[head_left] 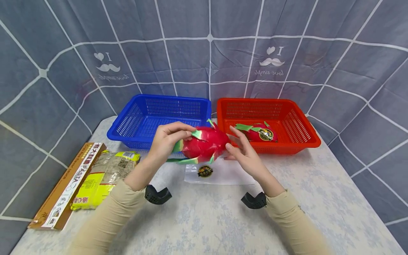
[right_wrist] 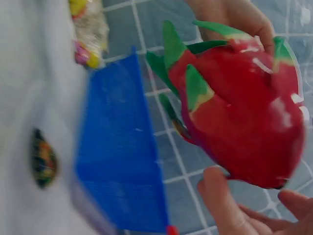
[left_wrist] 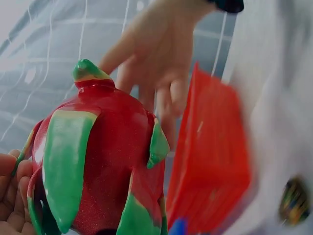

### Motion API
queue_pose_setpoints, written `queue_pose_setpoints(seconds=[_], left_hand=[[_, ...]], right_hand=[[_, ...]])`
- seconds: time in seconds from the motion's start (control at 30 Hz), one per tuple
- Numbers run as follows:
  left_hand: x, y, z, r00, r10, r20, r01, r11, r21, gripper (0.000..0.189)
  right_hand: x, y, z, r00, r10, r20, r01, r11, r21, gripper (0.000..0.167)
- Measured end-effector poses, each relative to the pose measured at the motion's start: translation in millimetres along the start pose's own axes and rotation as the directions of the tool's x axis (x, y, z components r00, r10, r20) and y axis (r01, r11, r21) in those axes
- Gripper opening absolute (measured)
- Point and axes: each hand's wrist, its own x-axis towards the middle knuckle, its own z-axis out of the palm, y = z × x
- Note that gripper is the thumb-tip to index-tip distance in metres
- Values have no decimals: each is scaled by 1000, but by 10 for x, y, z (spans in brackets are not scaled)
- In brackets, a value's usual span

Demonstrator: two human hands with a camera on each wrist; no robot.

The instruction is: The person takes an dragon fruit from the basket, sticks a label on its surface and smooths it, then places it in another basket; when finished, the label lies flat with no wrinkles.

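Note:
A red dragon fruit (head_left: 205,143) with green-tipped scales is held up above the table, in front of the two baskets. My left hand (head_left: 170,140) pinches it at its leafy left end, thumb and fingers on the green scales. At the opposite end, my right hand (head_left: 243,152) has its fingers loosely spread, with fingertips right at the fruit's tip. The right wrist view shows the right fingers (right_wrist: 220,200) just below the dragon fruit (right_wrist: 249,117). Under the fruit, a clear plastic bag (head_left: 229,175) with a round dark label lies on the table.
A blue basket (head_left: 122,132) stands at the back left. Beside it, a red basket (head_left: 302,143) contains another dragon fruit (head_left: 255,132) with a round label. To the left lie a yellow plastic packet (head_left: 102,177) and a long brown pasta box (head_left: 68,184).

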Motion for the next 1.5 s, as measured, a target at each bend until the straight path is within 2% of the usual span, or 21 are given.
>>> queue_pose_setpoints(seconds=[0.1,0.3,0.5,0.67,0.83,0.87,0.97,1.03,1.1,1.17,1.23,1.27,1.33,1.37,1.5], left_hand=[[-198,-91,114,999,10,36,-9,1000,-29,15],[-570,-373,294,999,6,50,-3,998,-62,15],[-842,-639,413,994,21,108,-18,1000,-25,13],[-962,-771,464,983,77,164,-94,990,103,15],[-984,-769,457,956,146,253,-196,963,186,18],[-974,-757,444,953,167,253,-222,953,206,18],[-928,-737,384,957,188,221,-249,923,293,18],[-896,-735,335,967,146,206,-216,904,369,23],[-873,-737,284,973,43,226,-140,889,435,34],[-868,-736,242,957,-93,274,-56,870,489,48],[-870,-732,213,924,-215,317,19,852,524,60],[-871,-729,202,909,-251,333,36,843,536,63],[-872,-732,192,892,-280,356,42,834,550,65],[-872,-732,192,891,-272,363,28,831,556,65],[-868,-738,198,906,-175,385,-78,826,558,63]], right_hand=[[-148,86,4,998,10,59,-12,999,35,59],[-444,323,-43,987,115,108,-120,992,46,54],[-611,569,-130,963,167,212,-185,980,72,54],[-647,706,-151,940,175,293,-202,977,66,56],[-650,779,-174,924,142,354,-181,980,79,56],[-653,784,-177,922,136,362,-179,980,88,56],[-659,788,-175,921,103,375,-158,980,117,57],[-664,780,-162,925,78,371,-135,982,132,58],[-670,777,-148,931,44,362,-100,985,137,58],[-684,772,-132,937,12,349,-56,992,116,57],[-703,764,-116,943,-12,331,-9,998,61,56],[-711,758,-110,946,-21,323,12,999,30,55],[-728,747,-98,949,-34,312,47,998,-35,54],[-732,742,-92,951,-40,308,63,996,-67,53],[-738,723,-83,955,-51,293,101,983,-156,51]])
